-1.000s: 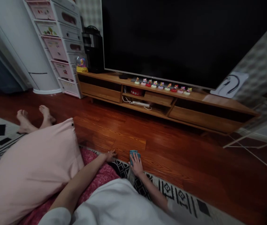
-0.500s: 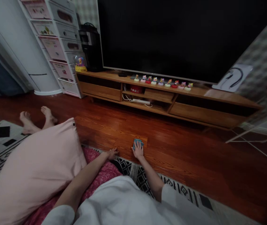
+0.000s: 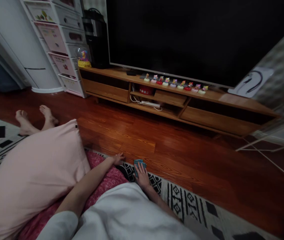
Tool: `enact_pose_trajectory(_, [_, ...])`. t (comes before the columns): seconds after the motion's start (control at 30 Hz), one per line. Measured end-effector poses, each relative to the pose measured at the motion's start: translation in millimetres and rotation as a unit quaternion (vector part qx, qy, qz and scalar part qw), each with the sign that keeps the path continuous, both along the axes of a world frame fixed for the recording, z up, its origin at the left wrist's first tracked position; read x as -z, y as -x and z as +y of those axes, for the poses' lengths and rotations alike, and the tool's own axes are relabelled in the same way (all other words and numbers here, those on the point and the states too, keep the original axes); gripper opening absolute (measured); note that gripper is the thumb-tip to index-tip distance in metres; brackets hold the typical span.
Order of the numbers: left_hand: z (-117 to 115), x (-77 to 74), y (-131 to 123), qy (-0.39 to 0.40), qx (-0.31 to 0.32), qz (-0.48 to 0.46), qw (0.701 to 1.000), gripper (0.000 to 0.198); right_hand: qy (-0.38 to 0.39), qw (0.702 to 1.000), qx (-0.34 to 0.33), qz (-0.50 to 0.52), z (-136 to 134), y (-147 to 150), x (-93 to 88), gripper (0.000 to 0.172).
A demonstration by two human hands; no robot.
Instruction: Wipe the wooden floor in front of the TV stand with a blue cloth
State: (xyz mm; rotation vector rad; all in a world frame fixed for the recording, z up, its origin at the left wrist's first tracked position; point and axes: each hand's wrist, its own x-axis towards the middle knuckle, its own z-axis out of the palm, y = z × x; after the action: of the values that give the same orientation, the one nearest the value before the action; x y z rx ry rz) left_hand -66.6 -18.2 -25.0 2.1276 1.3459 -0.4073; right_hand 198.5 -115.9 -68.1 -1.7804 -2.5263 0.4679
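Note:
Several blue cards [image 3: 138,162] lie under my right hand [image 3: 142,175], at the edge of the patterned rug beside the wooden floor. The fingers of my right hand are spread flat over them, and the palm hides part of them. To the left, my left hand [image 3: 118,158] rests near the rug's edge with its fingers apart and nothing in it. A dark round object [image 3: 123,171], partly hidden, is just below my left hand.
A pink cushion [image 3: 39,176] covers my lap at the left, with bare feet beyond it. Across the wooden floor [image 3: 122,130] stands a low TV cabinet [image 3: 102,87] with several small figurines. A white metal frame [image 3: 264,153] stands at the right.
My right hand has drawn back toward my body, and the blue cards have come with it from the wooden floor to the rug's edge. The camera view has shifted slightly.

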Motion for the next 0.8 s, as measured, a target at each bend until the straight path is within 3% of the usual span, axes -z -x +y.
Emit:
enact_pose_trajectory(0.1, [-0.5, -2.9, 0.8, 0.000, 0.010, 0.003, 1.000, 0.067, -0.002, 1.000, 0.011, -0.001, 23.3, 5.5, -10.0, 0.057])
enact_pose_trajectory(0.3, [-3.7, -14.5, 0.4, 0.003, -0.001, -0.004, 1.000, 0.069, 0.008, 0.996, 0.076, -0.037, 120.4, 19.5, -45.6, 0.058])
enact_pose_trajectory(0.4, [-5.4, -19.0, -1.8, -0.003, -0.001, 0.000, 1.000, 0.068, 0.021, 0.993, 0.101, -0.050, 143.2, 25.9, -51.7, 0.059])
enact_pose_trajectory(0.5, [-5.8, -19.9, -3.7, -0.009, 0.002, 0.009, 1.000, 0.067, 0.012, 0.996, 0.076, -0.050, 131.8, 27.0, -41.3, 0.058])
enact_pose_trajectory(0.7, [-4.9, -8.6, -5.5, -0.029, -0.008, -0.010, 1.000, 0.066, -0.034, 0.998, -0.048, -0.018, 41.7, 7.2, 2.5, 0.057])
enact_pose_trajectory(0.8, [-3.7, -0.1, -5.8, -0.026, -0.003, -0.040, 0.999, 0.066, -0.040, 0.997, -0.068, -0.012, 19.9, 0.1, 8.6, 0.058])
